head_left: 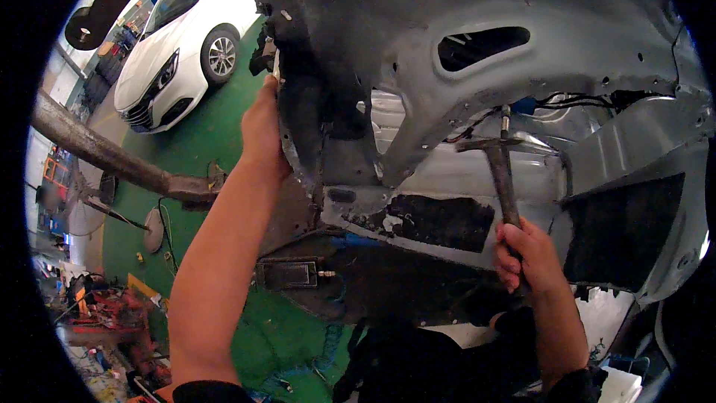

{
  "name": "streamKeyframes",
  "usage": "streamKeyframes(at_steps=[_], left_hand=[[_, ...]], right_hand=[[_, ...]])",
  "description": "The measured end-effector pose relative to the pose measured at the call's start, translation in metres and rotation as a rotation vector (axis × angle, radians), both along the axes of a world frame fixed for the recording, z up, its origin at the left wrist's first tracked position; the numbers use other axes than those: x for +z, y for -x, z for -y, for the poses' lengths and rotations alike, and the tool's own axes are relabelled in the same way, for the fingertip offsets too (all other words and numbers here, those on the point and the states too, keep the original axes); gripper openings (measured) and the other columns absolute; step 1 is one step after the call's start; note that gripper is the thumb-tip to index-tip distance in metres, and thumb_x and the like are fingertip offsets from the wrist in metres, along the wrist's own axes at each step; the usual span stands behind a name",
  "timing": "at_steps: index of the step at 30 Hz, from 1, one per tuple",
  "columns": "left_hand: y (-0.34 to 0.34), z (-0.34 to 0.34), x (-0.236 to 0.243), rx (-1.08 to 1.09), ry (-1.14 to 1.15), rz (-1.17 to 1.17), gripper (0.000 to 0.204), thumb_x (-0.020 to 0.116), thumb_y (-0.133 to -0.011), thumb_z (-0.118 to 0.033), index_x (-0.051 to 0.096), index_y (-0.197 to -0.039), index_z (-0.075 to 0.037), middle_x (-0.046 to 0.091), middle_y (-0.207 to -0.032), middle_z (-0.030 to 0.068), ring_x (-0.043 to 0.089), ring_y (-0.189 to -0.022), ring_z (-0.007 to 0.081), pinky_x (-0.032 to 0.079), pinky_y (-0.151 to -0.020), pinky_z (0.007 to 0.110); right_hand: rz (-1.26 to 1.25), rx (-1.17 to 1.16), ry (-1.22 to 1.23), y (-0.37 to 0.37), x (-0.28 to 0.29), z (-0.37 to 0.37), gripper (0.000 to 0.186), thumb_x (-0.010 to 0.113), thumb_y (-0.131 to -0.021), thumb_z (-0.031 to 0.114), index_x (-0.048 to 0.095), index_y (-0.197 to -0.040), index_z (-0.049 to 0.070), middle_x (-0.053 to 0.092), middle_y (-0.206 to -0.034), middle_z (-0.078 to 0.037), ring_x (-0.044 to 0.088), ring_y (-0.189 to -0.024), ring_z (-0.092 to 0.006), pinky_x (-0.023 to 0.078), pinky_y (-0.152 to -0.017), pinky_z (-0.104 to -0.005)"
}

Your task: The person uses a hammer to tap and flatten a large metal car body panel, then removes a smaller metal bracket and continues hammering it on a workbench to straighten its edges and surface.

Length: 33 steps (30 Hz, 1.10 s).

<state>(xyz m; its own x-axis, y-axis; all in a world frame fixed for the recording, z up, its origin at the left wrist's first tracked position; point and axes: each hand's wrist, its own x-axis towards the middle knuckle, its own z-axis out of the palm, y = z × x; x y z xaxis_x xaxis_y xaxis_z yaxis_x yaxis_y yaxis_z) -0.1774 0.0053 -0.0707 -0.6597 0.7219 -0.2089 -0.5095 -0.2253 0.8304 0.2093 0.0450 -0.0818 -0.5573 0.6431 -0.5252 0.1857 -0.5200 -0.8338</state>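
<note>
My right hand (528,254) is wrapped round the lower handle of a body hammer (501,175). The hammer stands nearly upright, its head up by the opening in a grey car body panel (418,37). Whether the head touches metal, I cannot tell. My left hand (262,123) is raised at the left edge of the bare body shell, against a dark upright panel (302,97). Its fingers are mostly hidden behind that edge, so their grip does not show. Below the hammer runs a sill with a dark patch (444,222).
A white car (179,37) stands at the far left on a green floor (190,153). A thick metal bar (112,149) reaches in from the left. Red equipment and tools (112,321) crowd the lower left. A dark foot pedal (291,274) lies below the shell, with hoses nearby.
</note>
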Motion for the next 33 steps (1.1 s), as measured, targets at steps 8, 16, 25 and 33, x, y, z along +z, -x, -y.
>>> streamKeyframes(at_steps=[8, 16, 25, 33], left_hand=[[0.008, -0.009, -0.010, 0.085, 0.183, -0.082, 0.050, 0.056, -0.094, -0.043, 0.060, -0.119, 0.000, 0.067, -0.104, 0.0116, 0.066, -0.084, 0.0245, 0.053, -0.075, 0.039], [0.023, -0.009, -0.023, 0.036, 0.084, -0.166, 0.049, 0.061, -0.092, -0.042, 0.064, -0.119, -0.001, 0.067, -0.112, 0.0108, 0.065, -0.095, 0.0248, 0.050, -0.086, 0.036], [0.059, -0.013, -0.045, -0.155, -0.077, -0.028, 0.046, 0.060, -0.094, -0.034, 0.058, -0.124, 0.001, 0.064, -0.118, 0.0136, 0.063, -0.102, 0.0274, 0.051, -0.090, 0.038], [-0.070, 0.095, -0.081, 0.448, 0.162, -0.659, 0.044, 0.045, -0.101, -0.035, 0.052, -0.126, 0.000, 0.057, -0.124, 0.0129, 0.052, -0.117, 0.0234, 0.042, -0.097, 0.038]], right_hand=[[-0.146, -0.259, -0.390, -0.064, -0.077, 0.096, 0.011, 0.061, -0.091, 0.012, 0.052, -0.089, 0.006, 0.057, -0.066, -0.005, 0.057, -0.055, -0.0139, 0.049, -0.052, -0.0287], [0.442, -0.042, -0.407, -0.130, -0.095, 0.150, 0.013, 0.066, -0.088, 0.017, 0.060, -0.087, 0.005, 0.060, -0.068, -0.005, 0.056, -0.059, -0.0138, 0.047, -0.058, -0.0298], [0.854, -0.090, -0.315, -0.252, -0.087, 0.198, 0.034, 0.073, -0.084, 0.033, 0.066, -0.087, 0.000, 0.065, -0.068, -0.015, 0.062, -0.061, -0.0264, 0.049, -0.060, -0.0378], [0.684, -0.380, -0.029, -0.299, -0.118, 0.224, 0.030, 0.072, -0.086, 0.028, 0.063, -0.075, 0.001, 0.062, -0.060, -0.007, 0.060, -0.050, -0.0153, 0.049, -0.048, -0.0306]])
